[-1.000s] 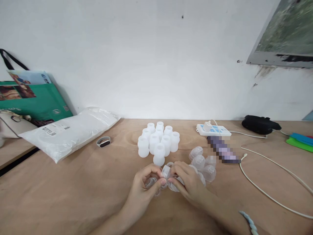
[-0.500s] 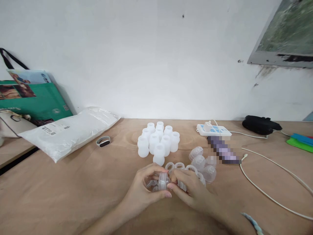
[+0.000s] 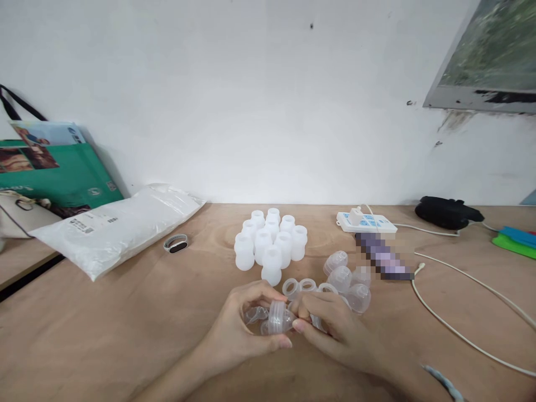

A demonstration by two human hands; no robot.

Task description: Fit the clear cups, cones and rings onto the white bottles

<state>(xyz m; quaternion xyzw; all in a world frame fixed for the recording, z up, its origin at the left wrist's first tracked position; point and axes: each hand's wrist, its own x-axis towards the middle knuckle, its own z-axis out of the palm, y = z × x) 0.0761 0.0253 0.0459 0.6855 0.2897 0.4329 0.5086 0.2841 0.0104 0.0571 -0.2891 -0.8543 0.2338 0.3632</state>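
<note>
My left hand (image 3: 232,321) grips a clear threaded bottle collar (image 3: 276,318) between thumb and fingers, holding it on its side just above the table. A clear, soft-looking bottle nipple (image 3: 288,319) sticks out of the collar to the right. Its tip is pinched by the thumb and fingers of my right hand (image 3: 330,326). More clear pieces (image 3: 256,315) show behind the left hand, partly hidden by it. Beyond the right hand lie several loose clear collars (image 3: 291,288), some of them covered by the fingers. Several clear domed pieces (image 3: 340,277) rest to their right.
Several small white bottles (image 3: 272,262) stand grouped at mid-table. At left lie a grey wristband (image 3: 176,244) and a white plastic package (image 3: 125,226). A power strip (image 3: 368,223), a blurred dark phone-like object (image 3: 381,257) and a looping white cable (image 3: 446,335) occupy the right side.
Both hands have shifted slightly. The right hand's pinch on the nipple has moved a little to the right, and more of the nipple shows outside the collar.
</note>
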